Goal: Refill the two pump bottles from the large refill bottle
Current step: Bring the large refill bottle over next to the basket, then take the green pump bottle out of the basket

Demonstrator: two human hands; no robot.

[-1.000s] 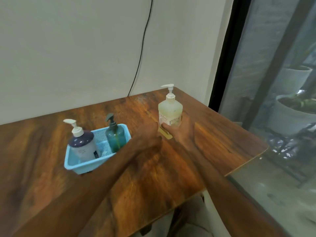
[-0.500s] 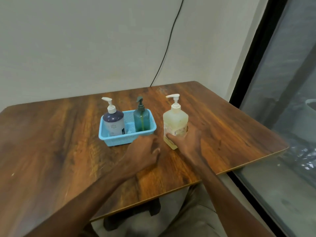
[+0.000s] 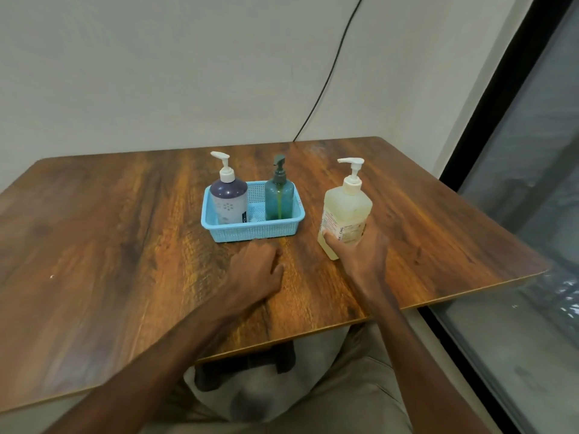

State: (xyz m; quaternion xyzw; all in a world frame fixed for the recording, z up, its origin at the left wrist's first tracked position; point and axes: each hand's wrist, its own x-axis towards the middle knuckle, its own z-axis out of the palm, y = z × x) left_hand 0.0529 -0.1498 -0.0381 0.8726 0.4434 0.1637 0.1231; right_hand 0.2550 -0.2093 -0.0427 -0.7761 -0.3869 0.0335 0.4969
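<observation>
A large pale-yellow refill bottle with a white pump stands upright on the wooden table, right of a light-blue basket. My right hand grips its lower body, thumb on the label. Inside the basket stand two pump bottles: a purple and white one on the left and a teal one on the right. My left hand rests on the table just in front of the basket, fingers loosely bent and holding nothing.
A black cable runs down the wall behind the table. A dark-framed glass pane stands close along the table's right side. The table's front edge is near my lap.
The view has swung left and back, so the basket and bottles now sit centred. My right hand keeps its grip on the refill bottle; my left hand stays on the table by the basket.
</observation>
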